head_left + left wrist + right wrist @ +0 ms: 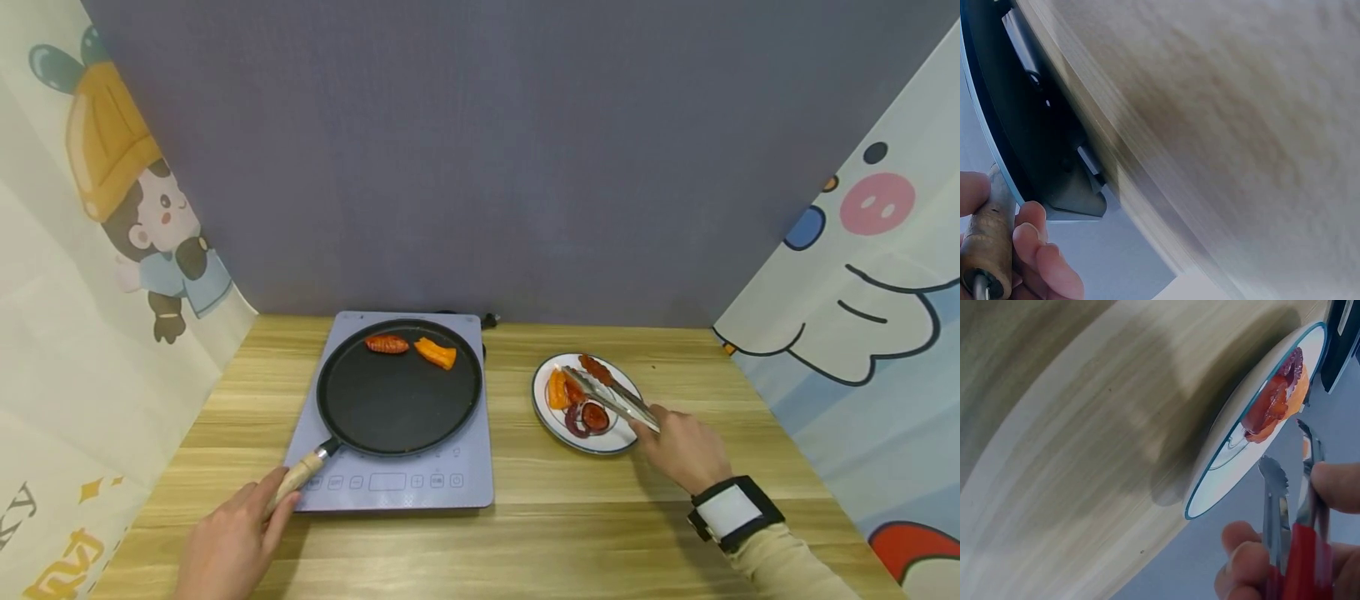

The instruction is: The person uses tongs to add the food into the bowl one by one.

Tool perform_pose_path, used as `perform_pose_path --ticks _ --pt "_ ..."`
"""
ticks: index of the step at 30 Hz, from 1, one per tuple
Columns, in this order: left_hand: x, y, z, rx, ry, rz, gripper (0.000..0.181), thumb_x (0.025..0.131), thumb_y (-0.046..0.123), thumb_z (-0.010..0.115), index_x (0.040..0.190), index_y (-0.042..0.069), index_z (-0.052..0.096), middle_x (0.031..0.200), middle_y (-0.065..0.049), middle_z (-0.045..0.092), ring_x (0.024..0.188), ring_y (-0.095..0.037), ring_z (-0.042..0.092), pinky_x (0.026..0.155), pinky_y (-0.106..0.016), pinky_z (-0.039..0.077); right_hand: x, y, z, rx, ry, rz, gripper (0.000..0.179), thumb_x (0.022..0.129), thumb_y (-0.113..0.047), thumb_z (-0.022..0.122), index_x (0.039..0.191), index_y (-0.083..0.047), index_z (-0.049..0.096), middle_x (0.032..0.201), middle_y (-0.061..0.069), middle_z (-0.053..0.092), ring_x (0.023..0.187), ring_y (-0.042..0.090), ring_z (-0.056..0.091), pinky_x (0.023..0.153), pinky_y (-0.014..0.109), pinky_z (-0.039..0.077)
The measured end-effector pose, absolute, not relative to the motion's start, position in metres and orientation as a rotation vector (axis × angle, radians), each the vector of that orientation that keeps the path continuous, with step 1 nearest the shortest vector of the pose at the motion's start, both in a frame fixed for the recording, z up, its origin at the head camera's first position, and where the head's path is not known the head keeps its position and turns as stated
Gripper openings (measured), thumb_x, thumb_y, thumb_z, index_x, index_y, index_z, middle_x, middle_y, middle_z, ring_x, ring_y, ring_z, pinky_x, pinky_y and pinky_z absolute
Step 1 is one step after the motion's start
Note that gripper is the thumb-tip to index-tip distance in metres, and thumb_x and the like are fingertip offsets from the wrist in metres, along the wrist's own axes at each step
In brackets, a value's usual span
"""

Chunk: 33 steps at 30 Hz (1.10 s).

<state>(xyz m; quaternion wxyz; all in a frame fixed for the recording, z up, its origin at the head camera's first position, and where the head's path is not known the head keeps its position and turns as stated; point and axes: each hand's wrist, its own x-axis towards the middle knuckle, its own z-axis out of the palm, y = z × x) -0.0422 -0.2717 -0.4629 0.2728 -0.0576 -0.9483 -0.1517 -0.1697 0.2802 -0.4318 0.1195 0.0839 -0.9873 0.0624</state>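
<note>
My left hand grips the wooden handle of a round black frying pan. A scored reddish sausage piece and an orange strip lie near the pan's far rim. With my right hand I hold metal tongs whose grips are red. The tongs reach over a white plate with a dark rim, their tips apart in the right wrist view. On the plate are an orange piece, a round reddish-brown slice and a purple ring.
The pan stands on a flat induction cooker with touch buttons along its front. A black plug lies behind it. A grey panel closes off the back of the wooden table; printed curtains hang at both sides.
</note>
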Motion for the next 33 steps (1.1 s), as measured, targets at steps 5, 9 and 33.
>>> perform_pose_path --ticks 5,9,33 --pt "-0.042 -0.272 -0.464 -0.157 -2.545 -0.405 0.039 0.080 0.024 0.077 0.111 0.005 0.065 0.067 -0.002 0.056 0.049 -0.015 0.047 0.040 -0.036 0.033 -0.166 0.280 -0.433 0.201 -2.910 0.164 0.042 0.090 -0.040 0.062 0.102 0.000 0.066 0.058 0.010 0.055 0.044 0.021 0.048 0.036 0.038 0.031" --pt "-0.042 -0.272 -0.464 -0.157 -2.547 -0.408 0.039 0.080 0.024 0.077 0.112 0.006 0.064 0.066 -0.001 0.054 0.049 -0.015 0.046 0.040 -0.036 0.032 -0.165 0.278 -0.434 0.153 -2.953 0.146 0.041 0.091 -0.042 0.061 0.102 -0.002 0.066 0.058 0.007 0.052 0.045 0.020 0.047 0.037 0.037 0.031" --pt "-0.042 -0.269 -0.460 -0.115 -2.591 -0.414 0.040 0.080 0.024 0.077 0.114 0.005 0.065 0.065 0.001 0.051 0.048 -0.010 0.038 0.041 -0.033 0.030 -0.174 0.279 -0.430 0.266 -2.917 0.122 0.032 0.093 -0.033 0.062 0.103 -0.003 0.069 0.055 0.004 0.049 0.043 0.018 0.043 0.038 0.034 0.028"
